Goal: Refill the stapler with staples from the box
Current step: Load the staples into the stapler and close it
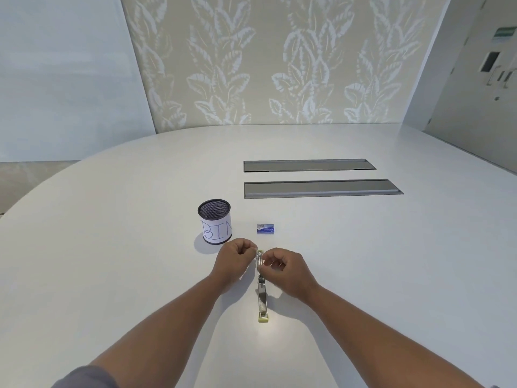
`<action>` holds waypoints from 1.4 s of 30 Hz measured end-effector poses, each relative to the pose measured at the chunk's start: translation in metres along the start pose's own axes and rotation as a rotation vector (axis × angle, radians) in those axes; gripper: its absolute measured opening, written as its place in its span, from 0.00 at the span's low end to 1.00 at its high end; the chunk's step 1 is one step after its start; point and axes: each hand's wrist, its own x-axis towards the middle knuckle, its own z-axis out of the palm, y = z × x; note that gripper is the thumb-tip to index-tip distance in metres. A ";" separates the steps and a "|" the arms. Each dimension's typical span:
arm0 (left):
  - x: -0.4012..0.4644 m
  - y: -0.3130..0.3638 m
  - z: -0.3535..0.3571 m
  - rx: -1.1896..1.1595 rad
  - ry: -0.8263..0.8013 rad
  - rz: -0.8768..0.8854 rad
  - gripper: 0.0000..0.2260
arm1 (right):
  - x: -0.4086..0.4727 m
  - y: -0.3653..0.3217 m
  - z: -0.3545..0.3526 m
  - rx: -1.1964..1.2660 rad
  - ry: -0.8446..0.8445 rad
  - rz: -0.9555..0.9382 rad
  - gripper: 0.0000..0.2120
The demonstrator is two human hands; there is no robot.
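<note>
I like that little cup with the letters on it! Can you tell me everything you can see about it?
The cup is a small round holder of black wire mesh, open at the top, and nothing shows inside it. White paper wraps its lower part, with "BIN" handwritten in dark ink. It stands upright on the white table, left of the small blue staple box and just beyond the left hand. Nothing touches it except the table.

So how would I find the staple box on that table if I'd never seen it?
Start at the big white oval table and find the black mesh cup with its paper label reading BIN. Just right of it lies a small flat blue cardboard staple box, beyond the person's hands; it is the only blue thing there.
</note>
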 end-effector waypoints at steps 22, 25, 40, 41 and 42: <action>0.004 0.000 -0.006 -0.147 -0.113 -0.024 0.02 | 0.004 0.008 0.003 -0.184 -0.013 -0.012 0.04; 0.005 0.000 -0.006 -0.132 -0.114 -0.035 0.02 | 0.005 0.009 0.003 -0.187 -0.009 -0.008 0.04; 0.005 -0.002 -0.003 0.060 -0.118 -0.049 0.05 | 0.005 0.011 0.003 -0.194 -0.006 -0.007 0.03; 0.005 -0.001 -0.002 0.060 -0.113 -0.042 0.08 | 0.005 0.011 0.003 -0.198 -0.008 -0.011 0.03; 0.004 0.000 -0.002 0.051 -0.109 -0.037 0.11 | 0.005 0.010 0.004 -0.202 -0.009 -0.013 0.03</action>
